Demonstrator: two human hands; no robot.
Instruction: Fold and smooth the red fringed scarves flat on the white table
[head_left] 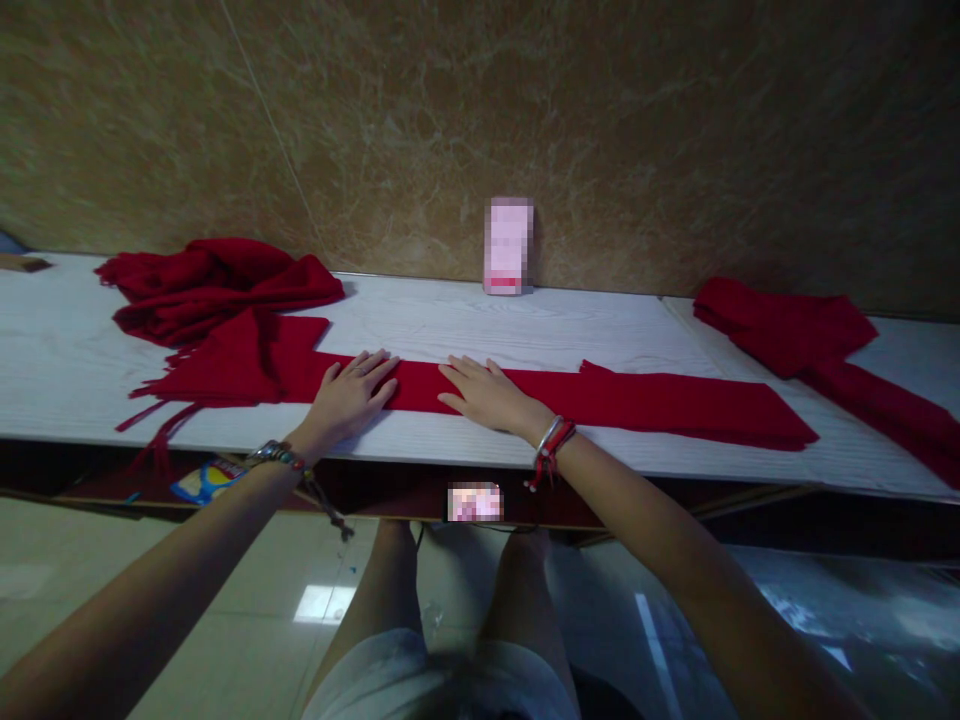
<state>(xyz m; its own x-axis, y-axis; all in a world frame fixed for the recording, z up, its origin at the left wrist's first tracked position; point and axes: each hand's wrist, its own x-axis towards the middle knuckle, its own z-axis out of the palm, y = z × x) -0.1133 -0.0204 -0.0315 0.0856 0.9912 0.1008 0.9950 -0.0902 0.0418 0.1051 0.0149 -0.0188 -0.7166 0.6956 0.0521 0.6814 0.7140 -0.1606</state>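
A red scarf [660,402] lies folded into a long narrow strip across the white wood-grain table. Its left end, with loose fringe, is bunched and partly spread; some tassels hang past the front edge. My left hand [351,393] rests flat on the strip left of its middle, fingers apart. A short way to the right, my right hand [491,392] also lies flat on the cloth with its fingers stretched. Between the two hands a short stretch of red fabric shows. Neither hand grips anything.
Another crumpled red scarf [232,280] lies at the back left, and a folded red one [787,320] at the right. A blurred pink upright object [508,245] leans on the marbled wall. Below the tabletop [420,310], a shelf holds a lit screen [474,502] and a blue packet [210,482].
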